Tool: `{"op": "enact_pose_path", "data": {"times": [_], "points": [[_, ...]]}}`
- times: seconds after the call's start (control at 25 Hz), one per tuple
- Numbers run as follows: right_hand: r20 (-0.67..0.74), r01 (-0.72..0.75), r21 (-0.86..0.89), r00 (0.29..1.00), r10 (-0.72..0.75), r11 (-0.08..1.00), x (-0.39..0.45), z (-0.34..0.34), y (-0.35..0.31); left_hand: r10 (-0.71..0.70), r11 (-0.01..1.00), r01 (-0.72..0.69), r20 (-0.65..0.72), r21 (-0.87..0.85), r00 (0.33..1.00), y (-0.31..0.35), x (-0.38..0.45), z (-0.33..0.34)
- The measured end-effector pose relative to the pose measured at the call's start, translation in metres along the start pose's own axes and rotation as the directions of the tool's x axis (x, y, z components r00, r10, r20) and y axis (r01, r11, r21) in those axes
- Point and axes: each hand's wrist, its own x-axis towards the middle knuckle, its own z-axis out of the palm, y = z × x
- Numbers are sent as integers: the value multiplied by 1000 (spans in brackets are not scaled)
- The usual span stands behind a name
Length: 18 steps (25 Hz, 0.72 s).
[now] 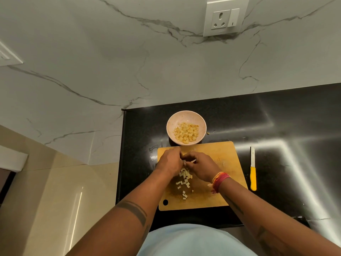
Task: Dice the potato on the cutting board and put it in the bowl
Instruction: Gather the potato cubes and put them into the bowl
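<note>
A wooden cutting board (pixel 221 156) lies on the black counter. Several pale potato cubes (pixel 185 179) are scattered on its near left part. My left hand (pixel 169 162) and my right hand (pixel 201 167) meet over the board, fingers curled round a small heap of potato pieces between them; most of that heap is hidden. Just beyond the board stands a pale pink bowl (pixel 186 115) with many yellowish potato cubes (pixel 186 133) inside. A knife with a yellow handle (pixel 253 178) lies on the counter, right of the board.
The black counter (pixel 276 126) stretches away to the right; its left edge runs at about the board's left side. A marble wall with a socket plate (pixel 224 19) rises behind. Tiled floor shows at the left.
</note>
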Motion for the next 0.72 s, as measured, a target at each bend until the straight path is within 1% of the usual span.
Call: {"op": "enact_pose_path", "data": {"times": [0.08, 0.16, 0.24, 0.32, 0.44, 0.52, 0.6, 0.72], "points": [[-43, -5, -51, 999, 3, 999, 2, -3, 4, 28, 999, -28, 5, 20, 1000, -3, -3, 1], [-49, -7, -136, 999, 0, 991, 5, -7, 8, 55, 996, -53, -20, 67, 998, -10, -8, 4], [-28, 19, -265, 999, -27, 964, 8, -5, 15, 42, 995, -40, -22, 92, 999, -19, -13, 11], [-11, 59, -402, 998, -69, 914, 11, 0, 20, 16, 997, -18, 30, 72, 999, -26, -20, 19], [102, 173, -509, 985, -141, 843, 5, 8, 21, 30, 999, -29, 81, -20, 996, -29, -29, 23], [148, 264, -519, 965, -219, 813, -10, 10, 21, 63, 997, -56, 111, -61, 992, -31, -33, 22], [185, 279, -540, 960, -212, 794, -27, 12, 28, 102, 993, -92, 143, -72, 985, -36, -36, 22], [259, 305, -653, 950, -174, 693, -41, 30, 48, 108, 992, -97, 155, -77, 982, -44, -37, 26]]}}
